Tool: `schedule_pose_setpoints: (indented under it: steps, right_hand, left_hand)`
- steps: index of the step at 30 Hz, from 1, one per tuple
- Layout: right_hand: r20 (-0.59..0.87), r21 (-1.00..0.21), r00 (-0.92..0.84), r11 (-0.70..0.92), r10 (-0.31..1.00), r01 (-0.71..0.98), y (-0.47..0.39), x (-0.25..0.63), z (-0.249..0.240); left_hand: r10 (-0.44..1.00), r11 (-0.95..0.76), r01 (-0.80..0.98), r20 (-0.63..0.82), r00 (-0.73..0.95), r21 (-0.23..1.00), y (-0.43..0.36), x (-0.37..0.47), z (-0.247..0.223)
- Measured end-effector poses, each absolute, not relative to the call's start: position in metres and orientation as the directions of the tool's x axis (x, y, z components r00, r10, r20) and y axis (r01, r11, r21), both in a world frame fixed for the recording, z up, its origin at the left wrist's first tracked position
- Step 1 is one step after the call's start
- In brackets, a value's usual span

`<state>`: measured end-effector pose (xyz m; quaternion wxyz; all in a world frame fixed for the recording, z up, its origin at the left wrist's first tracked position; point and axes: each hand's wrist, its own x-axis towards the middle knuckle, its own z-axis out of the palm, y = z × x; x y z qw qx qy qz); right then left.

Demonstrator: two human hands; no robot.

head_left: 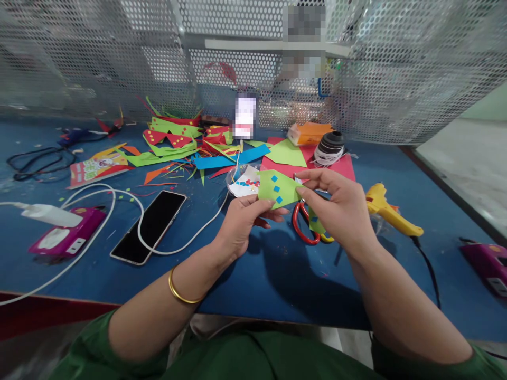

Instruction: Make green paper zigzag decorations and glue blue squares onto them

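A green paper cutout [283, 190] with several small blue diamonds on it is held up over the table between both hands. My left hand [240, 221] pinches its lower left edge between thumb and fingers. My right hand [338, 206] is closed on its right side, covering part of it. Below my right palm hangs another green stretch with a blue diamond, seemingly the same cutout. Scissors with red and yellow handles [306, 226] lie beneath my right hand, their blades mostly hidden. Behind my left fingers is a round dish [228, 181] with white paper and small coloured bits.
Decorated paper masks [170, 140] and coloured strips are piled at the back left. A black phone [148, 227] and white cable lie left. Right are a yellow glue gun [392, 211] and a purple power strip [485, 261]. A lit phone [244, 119] stands behind, before a perforated metal screen [253, 63].
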<state>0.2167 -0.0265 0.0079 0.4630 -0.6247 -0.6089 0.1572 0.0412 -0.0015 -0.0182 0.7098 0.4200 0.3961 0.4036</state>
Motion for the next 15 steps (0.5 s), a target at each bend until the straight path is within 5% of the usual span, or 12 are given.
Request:
schedule_pose_setpoints:
  steps: [15]
  right_hand:
    - [0.398,-0.759,0.210,0.192,0.893,0.622,-0.0276,0.2118,0.0068]
  left_hand:
    - [0.916,0.309,-0.218,-0.227,0.332,0.926,-0.0008,0.0422,-0.0180]
